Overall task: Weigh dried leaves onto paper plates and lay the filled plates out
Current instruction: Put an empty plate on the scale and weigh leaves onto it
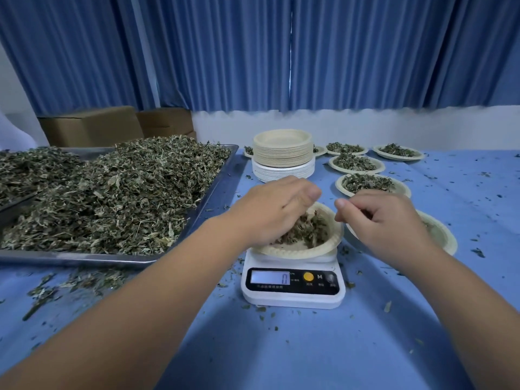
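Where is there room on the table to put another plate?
Most room is on the right: the blue cloth right of the filled plates. There is also room in front of the scale, between the arms. It is crowded between the tray, the stack and the plates.

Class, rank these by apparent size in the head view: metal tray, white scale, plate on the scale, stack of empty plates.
1. Metal tray, clearly largest.
2. White scale and plate on the scale: alike in width, plate partly under the left hand; unranked.
3. Stack of empty plates looks smallest, but sits farther away.
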Available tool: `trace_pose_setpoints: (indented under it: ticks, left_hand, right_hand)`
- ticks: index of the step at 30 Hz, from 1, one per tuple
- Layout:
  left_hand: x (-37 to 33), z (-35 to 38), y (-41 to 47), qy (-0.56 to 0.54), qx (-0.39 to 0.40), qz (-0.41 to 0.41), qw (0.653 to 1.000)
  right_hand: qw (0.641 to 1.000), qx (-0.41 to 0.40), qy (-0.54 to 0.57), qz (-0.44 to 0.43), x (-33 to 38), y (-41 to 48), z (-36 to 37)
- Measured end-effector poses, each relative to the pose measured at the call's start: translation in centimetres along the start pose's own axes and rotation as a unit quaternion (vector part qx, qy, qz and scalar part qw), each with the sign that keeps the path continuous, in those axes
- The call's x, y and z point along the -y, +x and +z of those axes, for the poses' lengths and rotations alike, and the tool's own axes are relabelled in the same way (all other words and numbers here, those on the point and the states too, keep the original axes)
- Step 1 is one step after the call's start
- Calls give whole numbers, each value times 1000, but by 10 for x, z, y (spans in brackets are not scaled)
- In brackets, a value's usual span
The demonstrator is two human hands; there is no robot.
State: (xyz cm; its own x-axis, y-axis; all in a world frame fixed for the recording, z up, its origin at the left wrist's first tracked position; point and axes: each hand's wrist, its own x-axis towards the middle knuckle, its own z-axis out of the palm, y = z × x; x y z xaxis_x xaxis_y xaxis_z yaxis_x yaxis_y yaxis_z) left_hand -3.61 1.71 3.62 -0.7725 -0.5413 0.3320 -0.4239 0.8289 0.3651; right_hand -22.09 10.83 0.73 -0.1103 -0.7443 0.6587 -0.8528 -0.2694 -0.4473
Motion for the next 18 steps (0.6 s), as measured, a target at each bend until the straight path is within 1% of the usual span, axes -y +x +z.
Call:
trace_pose_setpoints:
  ticks: [2,4,6,9,11,13,16,18]
  left_hand:
    - [3,-5,-6,-76,-38,-11,996]
    - [9,-15,-12,-98,-83,-23,992]
    - [21,-27,-21,-50,-123,-55,990]
    - [50,-39,-44,69,-144,-168,973]
    - [66,-40,-64,152,-138,-255,945]
    - [78,-38,-79,195,-112,-320,920]
    - [91,-39,-93,175,6,-417,892]
    - [93,-40,-98,122,44,-441,888]
  right_hand:
    - [1000,5,4,5,1,0,-1]
    - [1000,7,9,6,2,-1,-2]
    - [1000,2,16,4,4,-1,-2]
    - [1000,4,7,3,3,0,0]
    - [1000,8,-2,0,3,0,2]
    - [1000,8,4,-2,4,-2,2]
    - [1000,1,10,-5,6,-4,3]
    - [1000,-1,6,-2,7,-5,3]
